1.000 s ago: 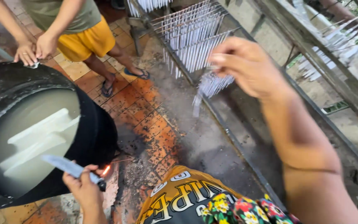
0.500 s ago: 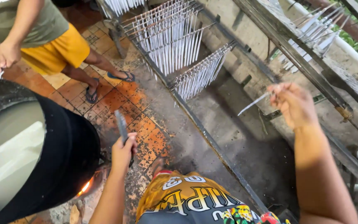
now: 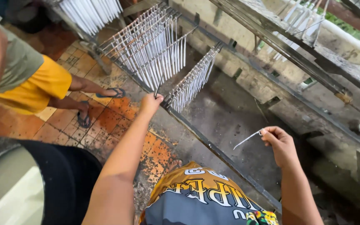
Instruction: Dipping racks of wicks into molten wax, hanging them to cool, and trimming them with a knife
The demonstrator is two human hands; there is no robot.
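My left hand (image 3: 150, 103) is stretched forward and shut on a knife (image 3: 159, 88), whose blade points up at the nearer rack of thin white hanging candles (image 3: 190, 85). A bigger rack of the same candles (image 3: 153, 46) hangs just behind it. My right hand (image 3: 278, 142) is lower and to the right, pinching one thin white candle (image 3: 246, 140) that sticks out to the left over the dark pit. Both racks rest on a long metal rail (image 3: 213, 146).
A black vat (image 3: 69, 179) of white wax stands at the lower left. Another person in yellow shorts (image 3: 34, 89) and sandals stands on the orange tiled floor (image 3: 117, 121) at left. More candle racks (image 3: 90, 12) hang at the top, and metal beams (image 3: 296, 50) cross the right.
My left hand rose from beside the vat and reached forward with the knife to the nearer rack. My right hand dropped from the racks and now holds a single thin candle.
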